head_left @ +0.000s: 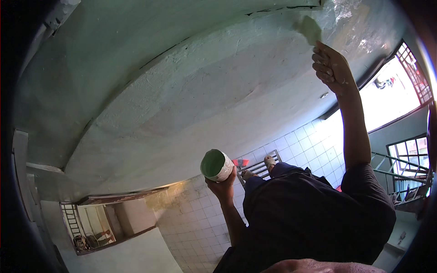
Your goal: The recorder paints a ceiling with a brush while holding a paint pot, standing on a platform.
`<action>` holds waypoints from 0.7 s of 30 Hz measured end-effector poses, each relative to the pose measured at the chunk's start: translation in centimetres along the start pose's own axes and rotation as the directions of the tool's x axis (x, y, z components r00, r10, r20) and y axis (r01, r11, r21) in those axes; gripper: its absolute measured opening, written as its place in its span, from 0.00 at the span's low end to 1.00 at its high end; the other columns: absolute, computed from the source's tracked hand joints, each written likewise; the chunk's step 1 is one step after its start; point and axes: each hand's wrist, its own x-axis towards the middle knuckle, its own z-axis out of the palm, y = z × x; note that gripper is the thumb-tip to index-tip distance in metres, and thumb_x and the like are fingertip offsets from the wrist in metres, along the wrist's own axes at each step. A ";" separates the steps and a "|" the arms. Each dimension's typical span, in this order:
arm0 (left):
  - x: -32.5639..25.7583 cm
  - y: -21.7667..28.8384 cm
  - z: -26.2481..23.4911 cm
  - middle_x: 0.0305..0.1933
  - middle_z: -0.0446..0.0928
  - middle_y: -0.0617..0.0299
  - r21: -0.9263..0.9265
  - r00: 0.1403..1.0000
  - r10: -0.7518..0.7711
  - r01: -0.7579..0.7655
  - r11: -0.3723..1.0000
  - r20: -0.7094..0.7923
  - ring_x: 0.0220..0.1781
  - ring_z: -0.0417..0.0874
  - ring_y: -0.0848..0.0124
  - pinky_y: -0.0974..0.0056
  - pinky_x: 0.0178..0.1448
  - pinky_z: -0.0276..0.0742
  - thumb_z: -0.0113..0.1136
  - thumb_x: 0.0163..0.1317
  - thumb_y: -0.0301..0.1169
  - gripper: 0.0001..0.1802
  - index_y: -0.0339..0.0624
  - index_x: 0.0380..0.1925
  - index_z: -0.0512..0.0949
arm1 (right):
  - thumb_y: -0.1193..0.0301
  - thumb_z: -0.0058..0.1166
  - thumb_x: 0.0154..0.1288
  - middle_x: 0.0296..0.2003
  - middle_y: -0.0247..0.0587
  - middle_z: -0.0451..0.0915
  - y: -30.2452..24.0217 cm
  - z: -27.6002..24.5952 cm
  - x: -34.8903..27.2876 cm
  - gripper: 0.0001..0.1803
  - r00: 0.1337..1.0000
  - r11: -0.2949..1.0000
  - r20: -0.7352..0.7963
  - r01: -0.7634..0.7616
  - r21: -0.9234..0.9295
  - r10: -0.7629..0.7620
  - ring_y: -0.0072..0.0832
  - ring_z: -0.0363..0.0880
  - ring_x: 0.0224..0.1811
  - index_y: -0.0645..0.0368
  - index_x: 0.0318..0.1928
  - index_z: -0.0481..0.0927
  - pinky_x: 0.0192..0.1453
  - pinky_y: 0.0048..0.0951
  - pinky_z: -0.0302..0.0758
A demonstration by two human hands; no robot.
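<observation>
We're mid-coat. The L hand [223, 184] is closed round the base of the paint pot [216, 165], held up at chest level with its open mouth toward us, and the inside is coated pale green. The R hand [331, 66] is far up and to the right of the pot with the arm at full stretch. Its fingers are curled shut on a paint tool [309, 28]; brush or pad, can't tell, as the handle's hidden in the fist. The tool's green end is pressed flat against the curved plaster surface [182, 91], which arches over the pot and is already pale green across most of what we see.

Our read on the step: spreading paint at the top of the reach, w/ the stroke at the surface's upper edge. The next move prob. calls for bringing the tool down to the pot to reload while keeping the pot level, and staying steady, since both feet [269, 160] are on a slatted metal stand [259, 168] just right of and beyond the pot.

Counts:
- 1 pot
- 1 tool
- 2 hands, both busy
- 2 feet
- 1 stand
- 1 small red object [241, 162] just right of the pot
- 2 grilled windows [409, 82] far right of the pot
- 1 ladder [70, 218] low and left of it

White tiles [309, 145] lie beyond the stand.
</observation>
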 end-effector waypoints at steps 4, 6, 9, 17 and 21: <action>0.5 -0.1 0.9 0.58 0.78 0.49 0.082 0.999 -0.018 0.015 0.996 0.036 0.58 0.84 0.58 0.52 0.64 0.80 0.89 0.41 0.39 0.49 0.34 0.62 0.72 | 0.62 0.56 0.78 0.21 0.20 0.62 2.5 3.3 1.1 0.11 0.908 0.990 -0.398 0.139 -0.003 -0.128 0.13 0.57 0.15 0.46 0.36 0.71 0.14 0.17 0.52; 0.4 0.0 1.0 0.59 0.77 0.49 0.064 0.998 -0.039 0.036 0.997 0.049 0.59 0.83 0.58 0.51 0.65 0.79 0.89 0.41 0.39 0.50 0.34 0.63 0.71 | 0.58 0.53 0.80 0.22 0.22 0.65 5.4 7.8 1.7 0.13 0.967 0.999 -0.253 -0.011 0.041 0.021 0.15 0.62 0.18 0.44 0.35 0.69 0.14 0.20 0.55; 0.2 0.3 0.7 0.59 0.77 0.49 0.060 0.998 -0.040 0.038 0.997 0.038 0.58 0.83 0.58 0.51 0.64 0.80 0.89 0.41 0.39 0.50 0.34 0.62 0.71 | 0.54 0.51 0.80 0.23 0.27 0.61 10.7 16.8 1.6 0.14 0.978 0.970 -0.074 -0.180 0.162 0.194 0.21 0.59 0.18 0.48 0.43 0.66 0.16 0.24 0.55; -0.6 1.0 0.5 0.52 0.84 0.52 0.052 0.997 0.056 -0.054 0.997 -0.048 0.50 0.88 0.59 0.54 0.58 0.84 0.89 0.41 0.35 0.43 0.35 0.57 0.76 | 0.62 0.51 0.80 0.24 0.34 0.68 16.9 33.0 -0.5 0.13 0.607 0.757 0.571 -0.653 -0.038 0.552 0.23 0.62 0.16 0.56 0.40 0.69 0.16 0.28 0.57; -0.6 0.7 0.5 0.52 0.84 0.52 0.040 0.998 0.035 -0.033 0.999 -0.058 0.51 0.88 0.59 0.54 0.58 0.83 0.89 0.41 0.36 0.42 0.36 0.56 0.76 | 0.63 0.49 0.81 0.28 0.32 0.71 18.2 27.6 2.0 0.11 0.464 0.672 0.763 -0.739 0.052 0.451 0.23 0.67 0.19 0.58 0.50 0.73 0.17 0.25 0.62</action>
